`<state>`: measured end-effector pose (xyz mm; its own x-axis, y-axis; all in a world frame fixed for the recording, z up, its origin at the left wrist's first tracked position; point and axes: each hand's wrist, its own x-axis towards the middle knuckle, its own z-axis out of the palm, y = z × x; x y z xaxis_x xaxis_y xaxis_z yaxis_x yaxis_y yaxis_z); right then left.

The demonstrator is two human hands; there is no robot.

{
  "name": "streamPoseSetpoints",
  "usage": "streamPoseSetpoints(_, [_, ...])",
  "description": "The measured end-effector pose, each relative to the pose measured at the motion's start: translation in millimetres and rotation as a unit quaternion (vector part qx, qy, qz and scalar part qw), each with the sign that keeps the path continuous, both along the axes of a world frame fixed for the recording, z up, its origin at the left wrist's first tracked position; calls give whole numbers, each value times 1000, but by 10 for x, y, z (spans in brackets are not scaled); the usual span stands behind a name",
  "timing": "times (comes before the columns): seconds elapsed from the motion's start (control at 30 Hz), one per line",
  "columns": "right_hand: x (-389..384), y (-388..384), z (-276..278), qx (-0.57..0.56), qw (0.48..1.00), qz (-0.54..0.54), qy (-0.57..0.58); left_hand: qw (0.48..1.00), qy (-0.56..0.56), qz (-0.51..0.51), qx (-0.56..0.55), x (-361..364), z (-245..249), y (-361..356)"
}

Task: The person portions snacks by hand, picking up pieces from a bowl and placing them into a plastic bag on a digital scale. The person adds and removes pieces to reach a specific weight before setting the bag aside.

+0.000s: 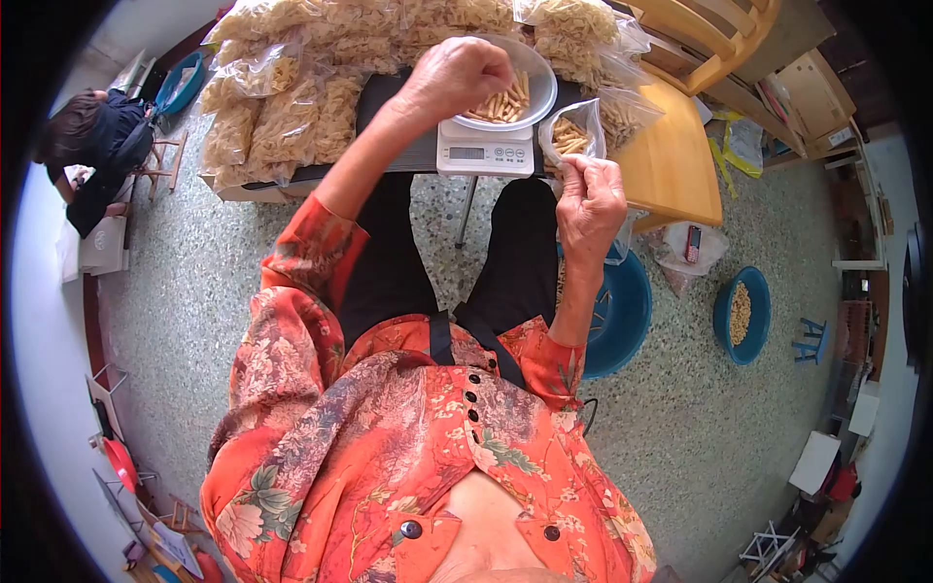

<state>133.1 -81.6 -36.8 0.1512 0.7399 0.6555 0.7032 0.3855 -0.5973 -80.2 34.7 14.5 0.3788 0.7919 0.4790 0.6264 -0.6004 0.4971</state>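
Two hands, well apart. Left hand point(465, 74) is over the clear plastic bowl point(547, 87), knuckles up, fingers curled – whether any pieces are tucked inside, cannot tell. Right hand point(590, 206) pinches the near edge of a small plastic bag point(592, 117) between thumb and fingers.

Bag sits just right of the bowl, mouth open, some pale sticks inside. Bowl rests on a white scale point(485, 163), with tan sticks point(507, 107) in it; display figures too small to read. Behind and to the left, filled bags point(292, 117) are stacked in rows; a wooden chair point(673, 146) stands to the right.

Handling, as I judge it: bag is light, limp and a little slick, likely to fold shut if let go. Best hold is the rim – thumb inside, fingers outside – not the body, which would squeeze the contents. Sticks look dry, stiff, light, perhaps brittle; a loose handful from above suits them, no hard grip. Bowl seems thin and light, easily nudged on the scale; rim is the place to grasp it.
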Motion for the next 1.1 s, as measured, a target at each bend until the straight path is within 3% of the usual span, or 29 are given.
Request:
streamPoseSetpoints(0.03, [0, 2, 4, 1, 1000, 0, -1, 996, 83, 35, 12, -87, 16, 43])
streamPoseSetpoints(0.2, [5, 18, -7, 12, 1000, 1, -9, 968, 248, 12, -41, -212, -188, 253])
streamPoseSetpoints(0.4, [20, -11, 3, -14, 1000, -1, -3, 960, 279, -32, -10, -174, -242, 269])
streamPoseSetpoints(0.7, [4, 5, 16, -1, 1000, 0, -24, 957, 283, -15, -56, -120, -259, 330])
streamPoseSetpoints(1.1, [1, 10, 12, -4, 1000, -1, -21, 964, 265, -19, -28, -133, -251, 339])
